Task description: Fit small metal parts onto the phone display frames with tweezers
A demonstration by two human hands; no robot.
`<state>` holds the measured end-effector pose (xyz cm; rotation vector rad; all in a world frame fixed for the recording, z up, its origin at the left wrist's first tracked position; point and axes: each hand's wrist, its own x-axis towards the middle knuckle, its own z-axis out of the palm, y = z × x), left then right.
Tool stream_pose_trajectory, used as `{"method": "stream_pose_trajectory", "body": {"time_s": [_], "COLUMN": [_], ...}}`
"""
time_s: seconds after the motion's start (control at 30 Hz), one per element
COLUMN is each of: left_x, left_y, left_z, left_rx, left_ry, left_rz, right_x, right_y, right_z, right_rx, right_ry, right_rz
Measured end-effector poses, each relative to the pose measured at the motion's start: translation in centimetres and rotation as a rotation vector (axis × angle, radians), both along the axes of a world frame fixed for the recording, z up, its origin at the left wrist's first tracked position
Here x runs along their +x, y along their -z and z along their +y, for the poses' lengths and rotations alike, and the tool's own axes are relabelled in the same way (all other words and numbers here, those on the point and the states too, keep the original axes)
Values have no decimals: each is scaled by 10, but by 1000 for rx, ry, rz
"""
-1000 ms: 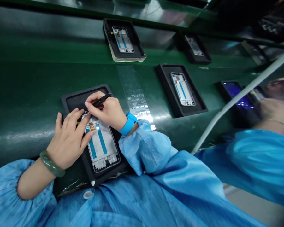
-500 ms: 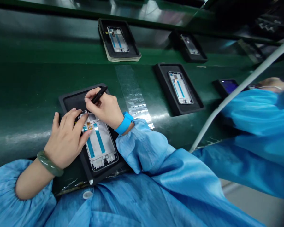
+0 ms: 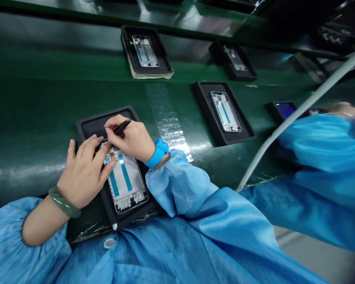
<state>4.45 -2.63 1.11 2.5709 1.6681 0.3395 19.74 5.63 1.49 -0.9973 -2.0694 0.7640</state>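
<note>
A silver phone frame (image 3: 132,179) with two blue strips lies in a black foam tray (image 3: 109,215) in front of me. My left hand (image 3: 83,171) rests on its upper left edge with fingers spread, index finger and thumb beside a small orange flex cable (image 3: 112,157). My right hand (image 3: 133,138) is closed around a black pen-like tool (image 3: 122,126). The tool slants down toward the frame's top end; my fingers hide its tip, so I cannot tell whether it touches.
More phone frames lie in foam trays, one at the back (image 3: 147,74), one to the right (image 3: 198,106) and one behind it (image 3: 248,75). Clear tape (image 3: 162,106) runs along the green bench (image 3: 41,106). A grey cable (image 3: 263,150) crosses before a co-worker's blue sleeve (image 3: 328,138).
The tool in my right hand has tipped lower, its upper end dropping. My left hand stays nearly in place on the frame. The view has shifted slightly, showing more of white labels at left.
</note>
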Motion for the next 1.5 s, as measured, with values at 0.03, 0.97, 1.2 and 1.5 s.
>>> {"method": "stream_pose_trajectory", "body": {"time_s": [0.03, 0.97, 1.2, 1.5], "left_x": [-1, 111, 100, 99], "left_y": [1, -33, -16, -13], "left_z": [0, 24, 10, 11], "left_rx": [-1, -65, -83, -92], "left_ry": [-1, -79, -88, -60], "left_rz": [-2, 250, 146, 96], "right_x": [1, 98, 9, 0], "right_y": [0, -30, -13, -7], "right_z": [1, -14, 39, 43], "right_rx": [-54, -216, -256, -183], "right_ry": [49, 362, 14, -74], "right_rz": [70, 546, 197, 100]}}
